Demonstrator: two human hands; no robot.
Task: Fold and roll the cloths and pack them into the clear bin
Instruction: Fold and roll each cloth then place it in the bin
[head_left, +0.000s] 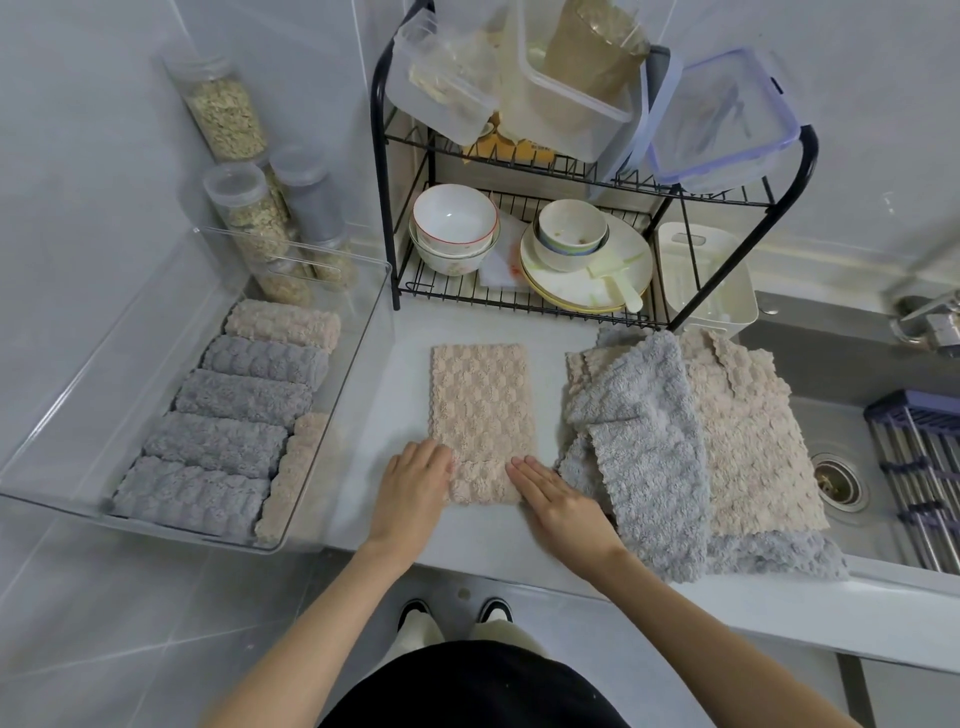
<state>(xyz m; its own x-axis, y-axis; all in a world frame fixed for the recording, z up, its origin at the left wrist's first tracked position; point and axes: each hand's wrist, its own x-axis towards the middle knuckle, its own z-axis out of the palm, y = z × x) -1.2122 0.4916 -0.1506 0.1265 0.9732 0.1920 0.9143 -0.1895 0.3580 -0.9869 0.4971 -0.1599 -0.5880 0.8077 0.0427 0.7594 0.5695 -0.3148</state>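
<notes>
A beige cloth (480, 405), folded into a long strip, lies flat on the white counter (395, 374) in front of me. Its near end is turned up into a small roll. My left hand (415, 491) presses that roll from the left with straight fingers. My right hand (553, 491) presses it from the right, fingers flat. The clear bin (322, 457) stands at the left and holds several rolled cloths, grey ones (218, 441) in a row and beige ones (283, 322) at the back and along the right side. A loose pile of grey (644, 447) and beige cloths (753, 441) lies to the right.
A black wire dish rack (384, 208) with bowls, plates and plastic containers stands behind the cloth. Jars of grain (228, 119) lean in the back left corner. The sink (841, 478) with a drain and a roll-up rack (919, 467) is at the right.
</notes>
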